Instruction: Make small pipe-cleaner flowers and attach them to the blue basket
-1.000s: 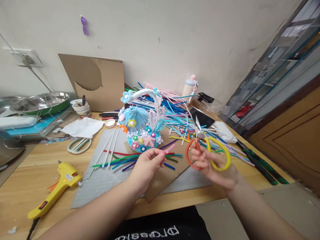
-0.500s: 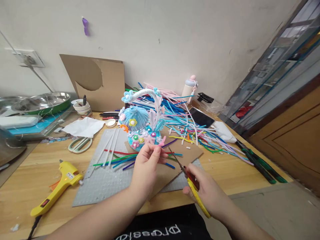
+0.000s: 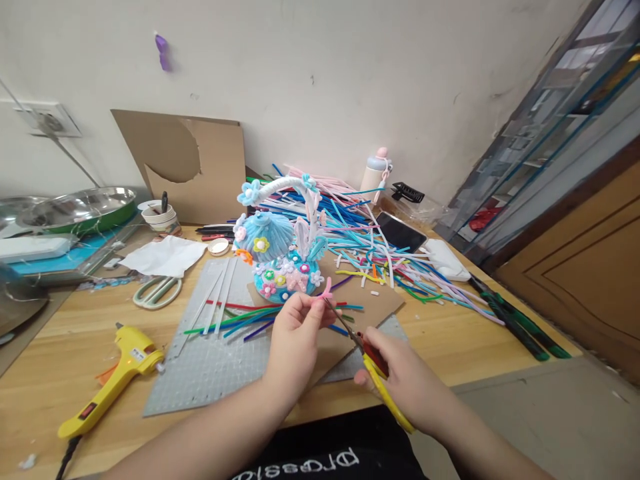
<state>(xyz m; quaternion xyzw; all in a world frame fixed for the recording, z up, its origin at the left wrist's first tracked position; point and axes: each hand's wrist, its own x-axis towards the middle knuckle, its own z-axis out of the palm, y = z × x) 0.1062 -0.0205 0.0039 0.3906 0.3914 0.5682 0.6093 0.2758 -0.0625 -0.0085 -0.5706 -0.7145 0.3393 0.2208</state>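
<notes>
My left hand (image 3: 296, 333) pinches a short pink pipe cleaner piece (image 3: 325, 291), whose ends stick up past the fingertips. Yellow-handled scissors (image 3: 376, 370) are gripped in my right hand (image 3: 400, 373), with their tips right at the pink piece. Whether the blades touch it, I cannot tell. Just behind my left hand stands a blue pipe cleaner basket (image 3: 273, 240) with a white arched handle and small colourful flowers. Several coloured pipe cleaners (image 3: 235, 325) lie beneath it on a grey cutting mat (image 3: 200, 380) and a cardboard piece (image 3: 370, 307).
A yellow glue gun (image 3: 113, 377) lies at the left, near green-handled scissors (image 3: 157, 292) and a white tissue (image 3: 165, 255). Behind the basket spreads a big pipe cleaner pile (image 3: 345, 213). A phone (image 3: 400, 231), a bottle (image 3: 375, 172) and dark green pliers-like handles (image 3: 525, 327) sit right.
My right hand has brought the scissors leftward and up, so their tips now meet the pink piece. My left hand stays nearly in place, and the view has shifted slightly.
</notes>
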